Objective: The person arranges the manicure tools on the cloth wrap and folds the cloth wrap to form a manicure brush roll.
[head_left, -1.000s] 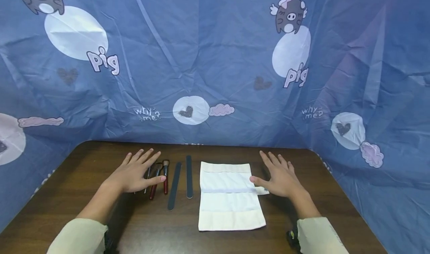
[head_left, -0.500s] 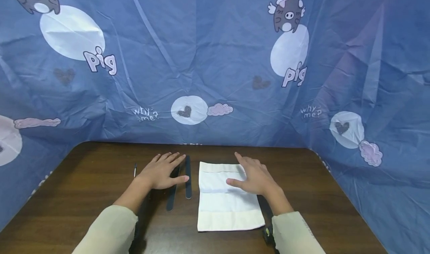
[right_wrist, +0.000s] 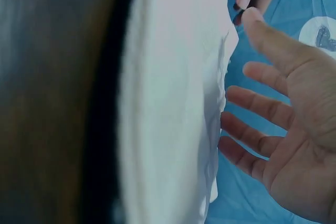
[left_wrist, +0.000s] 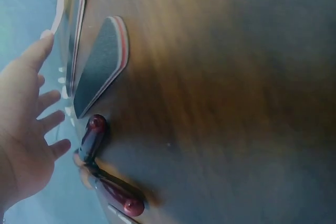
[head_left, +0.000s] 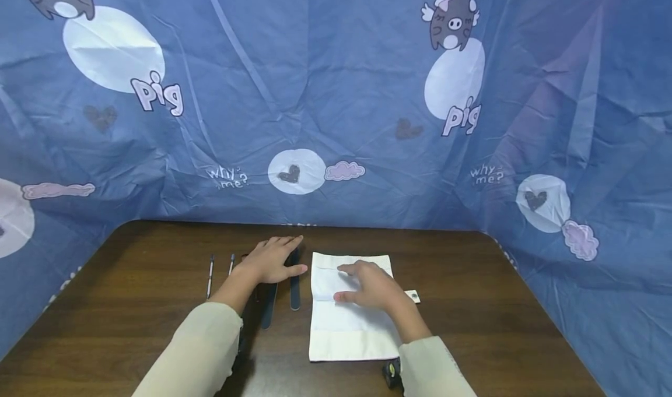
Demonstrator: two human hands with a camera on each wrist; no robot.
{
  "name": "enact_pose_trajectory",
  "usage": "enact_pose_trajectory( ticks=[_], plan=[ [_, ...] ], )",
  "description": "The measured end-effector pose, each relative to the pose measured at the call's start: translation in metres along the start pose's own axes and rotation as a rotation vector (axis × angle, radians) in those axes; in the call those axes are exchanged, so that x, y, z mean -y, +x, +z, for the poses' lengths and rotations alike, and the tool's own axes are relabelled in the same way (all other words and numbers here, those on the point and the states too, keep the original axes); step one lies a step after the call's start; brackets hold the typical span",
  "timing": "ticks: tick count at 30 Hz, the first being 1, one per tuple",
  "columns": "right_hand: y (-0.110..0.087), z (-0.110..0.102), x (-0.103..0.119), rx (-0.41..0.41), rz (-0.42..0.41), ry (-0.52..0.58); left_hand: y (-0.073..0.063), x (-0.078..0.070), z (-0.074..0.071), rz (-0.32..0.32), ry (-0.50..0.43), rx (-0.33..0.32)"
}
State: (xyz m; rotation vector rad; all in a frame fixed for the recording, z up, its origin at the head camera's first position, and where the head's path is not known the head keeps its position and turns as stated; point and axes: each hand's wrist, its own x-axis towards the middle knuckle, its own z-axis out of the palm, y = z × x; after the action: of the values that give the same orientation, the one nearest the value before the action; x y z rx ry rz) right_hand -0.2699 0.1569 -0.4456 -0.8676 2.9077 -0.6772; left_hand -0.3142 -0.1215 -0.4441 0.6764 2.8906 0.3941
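My left hand (head_left: 273, 260) hovers over two dark nail files (head_left: 295, 295), its fingers spread and holding nothing. In the left wrist view, the nearer nail file (left_wrist: 102, 59) shows pale and red layers along its edge. Makeup brushes with dark red handles (left_wrist: 123, 198) lie beside it; in the head view the left hand and sleeve mostly hide them. My right hand (head_left: 370, 286) is over a white fabric pouch (head_left: 352, 341) spread flat, with fingers loosely bent and nothing in them. Whether its fingertips touch the fabric I cannot tell.
Two thin white-and-dark sticks (head_left: 210, 277) lie left of the left hand. A small tab with a snap (head_left: 413, 296) sticks out from the pouch's right side. The brown wooden table (head_left: 499, 327) ends at a blue printed cloth (head_left: 336, 94) hanging behind it.
Both hands have moved inward: the left from over the brushes to the nail files, the right from the pouch's right edge to over its middle. The thin sticks at left have come into view.
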Motion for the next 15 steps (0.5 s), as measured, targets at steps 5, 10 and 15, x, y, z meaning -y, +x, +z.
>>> enact_pose_trajectory(
  ticks=[5,10,15],
  plan=[
    [0.004,0.005,0.006,0.021,0.006,0.039,0.004,0.004,-0.001,-0.014,-0.030,0.002],
    [0.007,0.008,0.011,0.038,-0.014,0.153,0.007,0.006,-0.004,-0.022,-0.036,0.003],
    [0.009,0.015,0.011,0.046,-0.028,0.256,0.011,0.007,-0.002,-0.062,-0.036,0.013]
  ],
)
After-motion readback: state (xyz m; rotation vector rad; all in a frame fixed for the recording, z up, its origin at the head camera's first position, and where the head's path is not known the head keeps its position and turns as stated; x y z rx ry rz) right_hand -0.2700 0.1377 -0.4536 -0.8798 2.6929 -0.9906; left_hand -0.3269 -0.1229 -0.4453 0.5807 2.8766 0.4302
